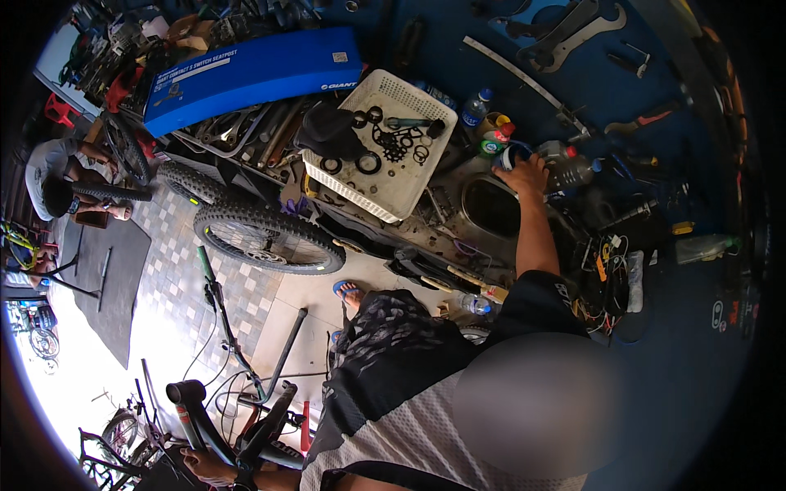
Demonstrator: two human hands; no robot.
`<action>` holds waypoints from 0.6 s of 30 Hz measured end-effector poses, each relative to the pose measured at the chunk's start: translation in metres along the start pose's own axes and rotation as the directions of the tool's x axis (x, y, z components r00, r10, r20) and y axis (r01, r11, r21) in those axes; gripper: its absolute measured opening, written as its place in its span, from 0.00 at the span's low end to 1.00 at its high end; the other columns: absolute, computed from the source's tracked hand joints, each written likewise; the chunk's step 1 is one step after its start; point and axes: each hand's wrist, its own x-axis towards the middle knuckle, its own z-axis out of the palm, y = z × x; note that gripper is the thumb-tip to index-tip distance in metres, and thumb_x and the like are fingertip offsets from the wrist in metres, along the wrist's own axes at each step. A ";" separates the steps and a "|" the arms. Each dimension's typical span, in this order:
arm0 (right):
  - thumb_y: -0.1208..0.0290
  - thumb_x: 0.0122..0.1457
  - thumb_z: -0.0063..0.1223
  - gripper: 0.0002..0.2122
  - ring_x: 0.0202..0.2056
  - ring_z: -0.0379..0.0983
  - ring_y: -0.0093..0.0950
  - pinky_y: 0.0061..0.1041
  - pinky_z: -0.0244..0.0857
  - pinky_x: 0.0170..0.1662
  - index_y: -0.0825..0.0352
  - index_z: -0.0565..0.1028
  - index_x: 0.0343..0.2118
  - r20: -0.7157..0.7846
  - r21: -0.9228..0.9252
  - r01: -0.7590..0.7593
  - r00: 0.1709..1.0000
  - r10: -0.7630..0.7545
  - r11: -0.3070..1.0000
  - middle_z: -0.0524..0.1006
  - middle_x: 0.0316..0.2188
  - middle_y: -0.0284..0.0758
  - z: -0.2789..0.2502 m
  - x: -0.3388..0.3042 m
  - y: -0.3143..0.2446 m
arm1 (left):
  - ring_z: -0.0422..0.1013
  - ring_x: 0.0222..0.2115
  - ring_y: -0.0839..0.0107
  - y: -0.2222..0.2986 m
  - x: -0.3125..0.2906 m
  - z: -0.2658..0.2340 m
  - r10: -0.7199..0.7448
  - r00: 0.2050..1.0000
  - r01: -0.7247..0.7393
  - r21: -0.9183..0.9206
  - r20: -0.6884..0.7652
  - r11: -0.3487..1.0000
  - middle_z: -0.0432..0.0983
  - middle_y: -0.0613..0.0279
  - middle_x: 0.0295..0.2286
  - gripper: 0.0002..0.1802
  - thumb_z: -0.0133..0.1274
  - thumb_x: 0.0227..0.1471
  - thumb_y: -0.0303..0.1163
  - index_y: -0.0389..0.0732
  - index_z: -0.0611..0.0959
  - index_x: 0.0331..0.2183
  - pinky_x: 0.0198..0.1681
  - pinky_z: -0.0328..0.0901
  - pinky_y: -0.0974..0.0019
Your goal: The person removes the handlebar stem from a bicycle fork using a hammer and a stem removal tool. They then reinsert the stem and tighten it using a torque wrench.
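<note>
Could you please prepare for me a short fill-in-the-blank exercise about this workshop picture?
1. The right hand grips a small container close to several plastic drink ____.
2. The lower hand, beside the bicycle frame, is the person's ____ hand.
3. The green bottle has a ____ cap.
4. The long box to the left of the plastic tray is coloured ____.

Missing words: bottles; left; red; blue.

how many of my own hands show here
2: the right hand, at upper right on a dark item with a white band; the left hand, at lower left beside the bike frame.
</note>
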 end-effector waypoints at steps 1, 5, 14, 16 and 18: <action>0.26 0.51 0.58 0.43 0.70 0.55 0.40 0.44 0.53 0.69 0.50 0.74 0.66 0.012 -0.024 -0.022 1.000 0.022 0.999 0.64 0.67 0.41 -0.002 0.003 0.000 | 0.79 0.29 0.48 -0.003 -0.001 0.003 -0.012 1.000 0.012 0.020 -0.014 1.000 0.86 0.52 0.29 0.35 0.42 0.69 0.62 0.42 0.89 0.42 0.33 0.67 0.44; 0.24 0.49 0.57 0.45 0.71 0.54 0.39 0.44 0.51 0.70 0.51 0.74 0.66 0.104 -0.093 -0.034 0.994 0.044 0.995 0.63 0.69 0.40 -0.008 0.014 0.000 | 0.77 0.29 0.44 -0.012 0.000 0.007 0.040 0.999 -0.042 -0.117 -0.022 0.992 0.85 0.47 0.30 0.34 0.43 0.69 0.61 0.40 0.89 0.39 0.35 0.66 0.43; 0.24 0.52 0.54 0.41 0.65 0.68 0.43 0.44 0.56 0.70 0.56 0.82 0.56 0.047 -0.181 0.178 0.984 -0.173 0.967 0.77 0.61 0.43 -0.008 0.026 0.012 | 0.79 0.45 0.45 -0.034 0.000 0.027 0.174 0.982 -0.178 -0.043 -0.077 0.983 0.85 0.49 0.44 0.29 0.49 0.65 0.58 0.45 0.87 0.50 0.48 0.71 0.46; 0.23 0.51 0.54 0.41 0.56 0.77 0.47 0.48 0.67 0.60 0.61 0.86 0.49 -0.024 -0.184 0.190 0.980 -0.197 0.964 0.83 0.51 0.48 -0.014 0.027 0.014 | 0.81 0.46 0.48 -0.032 -0.004 0.027 0.105 0.994 -0.107 -0.097 -0.020 0.990 0.85 0.52 0.45 0.26 0.52 0.62 0.55 0.49 0.87 0.52 0.50 0.73 0.48; 0.23 0.48 0.57 0.39 0.44 0.82 0.49 0.49 0.73 0.49 0.63 0.88 0.36 -0.137 -0.237 0.167 0.969 -0.204 0.957 0.86 0.38 0.47 -0.025 0.024 0.007 | 0.82 0.41 0.46 -0.026 -0.012 0.016 0.032 0.999 -0.028 -0.178 0.018 0.984 0.86 0.51 0.41 0.23 0.54 0.60 0.52 0.52 0.88 0.49 0.44 0.73 0.46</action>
